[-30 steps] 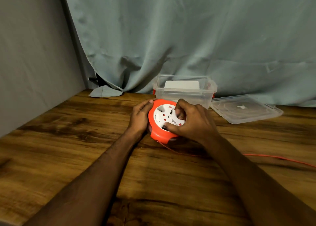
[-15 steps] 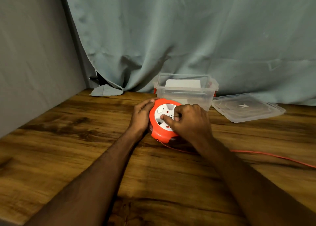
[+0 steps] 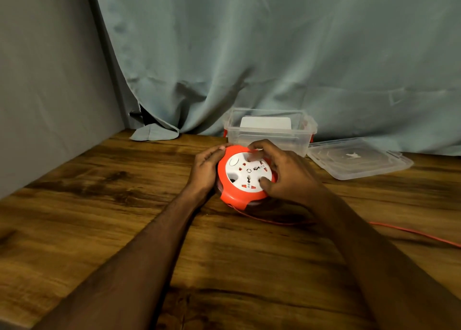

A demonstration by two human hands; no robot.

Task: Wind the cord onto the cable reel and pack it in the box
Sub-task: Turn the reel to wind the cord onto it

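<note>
**Both hands on the reel, cord trailing off to the right**

Your right hand [image 3: 287,173] has its grip on the cable reel [image 3: 243,180]: fingers curl over the far edge of the white socket face and your thumb presses down on its near side, so the grasp spans the top disc. Your left hand [image 3: 205,170] is not clamped around anything; its fingers lie fairly straight against the reel's orange left rim, with the palm resting by its side.

The reel sits on the desk [image 3: 99,217] between your two hands, tilted a little toward you, orange housing around a white face with sockets and a round button.

From under the reel's near edge, just below your right-hand grip, the thin orange cord [image 3: 411,232] runs across the desk, passes beneath your right forearm and leaves the view at the right edge.

Just beyond your right hand stands the clear plastic box [image 3: 269,135], open, with something white inside that you cannot make out. To the right of the box, its clear lid [image 3: 359,157] lies flat on the desk.

Behind everything hangs a grey-green curtain [image 3: 274,55].
</note>
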